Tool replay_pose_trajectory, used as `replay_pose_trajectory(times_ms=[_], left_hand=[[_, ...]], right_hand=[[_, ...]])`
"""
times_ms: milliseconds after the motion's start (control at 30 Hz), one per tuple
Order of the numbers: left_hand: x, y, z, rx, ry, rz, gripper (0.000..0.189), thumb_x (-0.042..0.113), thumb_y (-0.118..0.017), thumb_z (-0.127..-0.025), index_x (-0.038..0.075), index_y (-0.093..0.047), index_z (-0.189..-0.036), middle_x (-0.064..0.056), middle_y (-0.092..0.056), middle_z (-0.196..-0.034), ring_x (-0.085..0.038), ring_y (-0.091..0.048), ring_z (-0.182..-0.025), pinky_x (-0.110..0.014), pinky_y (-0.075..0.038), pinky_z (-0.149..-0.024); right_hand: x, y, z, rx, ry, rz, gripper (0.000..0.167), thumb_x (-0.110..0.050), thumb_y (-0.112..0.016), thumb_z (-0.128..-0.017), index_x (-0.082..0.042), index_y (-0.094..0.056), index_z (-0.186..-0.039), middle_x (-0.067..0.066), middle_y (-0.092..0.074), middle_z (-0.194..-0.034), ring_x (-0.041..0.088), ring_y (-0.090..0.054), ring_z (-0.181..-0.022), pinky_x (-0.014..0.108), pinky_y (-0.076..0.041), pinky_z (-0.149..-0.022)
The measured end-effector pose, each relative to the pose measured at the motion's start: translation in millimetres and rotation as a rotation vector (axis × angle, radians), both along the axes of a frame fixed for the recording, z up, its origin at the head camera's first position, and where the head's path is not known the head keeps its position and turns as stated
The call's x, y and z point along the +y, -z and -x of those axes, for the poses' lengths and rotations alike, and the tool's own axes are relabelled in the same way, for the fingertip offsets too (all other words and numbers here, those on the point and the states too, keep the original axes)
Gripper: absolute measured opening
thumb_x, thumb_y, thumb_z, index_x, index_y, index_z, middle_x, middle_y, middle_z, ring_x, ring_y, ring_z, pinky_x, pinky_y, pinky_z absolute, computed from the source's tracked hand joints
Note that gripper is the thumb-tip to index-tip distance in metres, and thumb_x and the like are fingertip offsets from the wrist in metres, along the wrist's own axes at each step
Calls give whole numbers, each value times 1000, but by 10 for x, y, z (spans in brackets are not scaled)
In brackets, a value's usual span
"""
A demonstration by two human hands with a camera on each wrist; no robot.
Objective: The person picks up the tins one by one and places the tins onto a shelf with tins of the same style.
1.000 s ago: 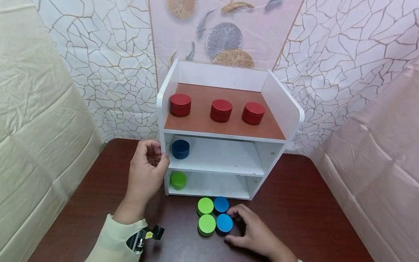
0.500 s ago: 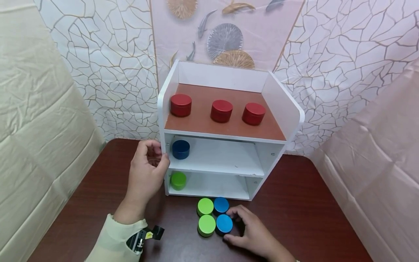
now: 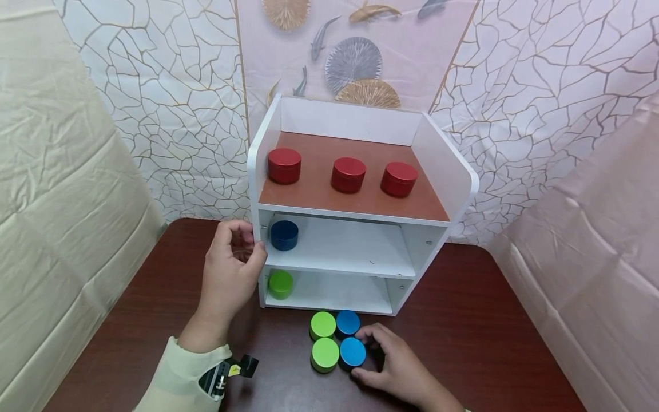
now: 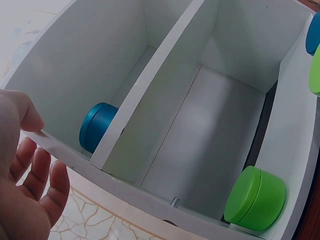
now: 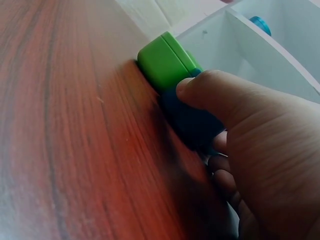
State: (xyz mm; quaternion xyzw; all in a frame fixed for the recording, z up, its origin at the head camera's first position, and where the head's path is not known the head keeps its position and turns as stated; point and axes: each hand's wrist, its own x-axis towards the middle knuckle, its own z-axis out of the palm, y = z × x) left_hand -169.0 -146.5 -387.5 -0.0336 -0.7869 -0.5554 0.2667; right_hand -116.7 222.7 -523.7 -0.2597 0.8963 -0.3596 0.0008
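Note:
My left hand (image 3: 231,269) grips the left side panel of the white shelf unit (image 3: 355,215), its thumb at the front edge and fingers outside. On the table my right hand (image 3: 399,366) holds the nearer blue round tin (image 3: 352,351) between thumb and fingers; in the right wrist view the thumb (image 5: 200,92) lies against it. Behind that tin stands another blue tin (image 3: 348,323). Two lime-green tins, the nearer one (image 3: 325,353) and the farther one (image 3: 322,325), stand close on the left.
Three red tins (image 3: 348,174) stand on the brown top shelf. A dark blue tin (image 3: 284,235) is at the left of the middle shelf, a green tin (image 3: 280,284) below it. The dark red table (image 3: 479,332) spreads to both sides, with patterned cloth (image 3: 170,103) behind.

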Motion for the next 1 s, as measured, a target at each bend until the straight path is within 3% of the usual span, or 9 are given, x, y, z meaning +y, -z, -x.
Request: replay_pose_trajectory(times_ms=[1000], left_hand=[[0, -2, 8, 7, 3, -4, 32, 8, -72, -104, 11, -57, -132, -6, -61, -113, -18, -62, -98, -16, -54, -79]], right_hand=[[-10, -10, 5, -39, 21, 0, 59, -38, -101, -83, -38, -64, -129, -23, -65, -121, 1, -65, -108, 28, -61, -97]])
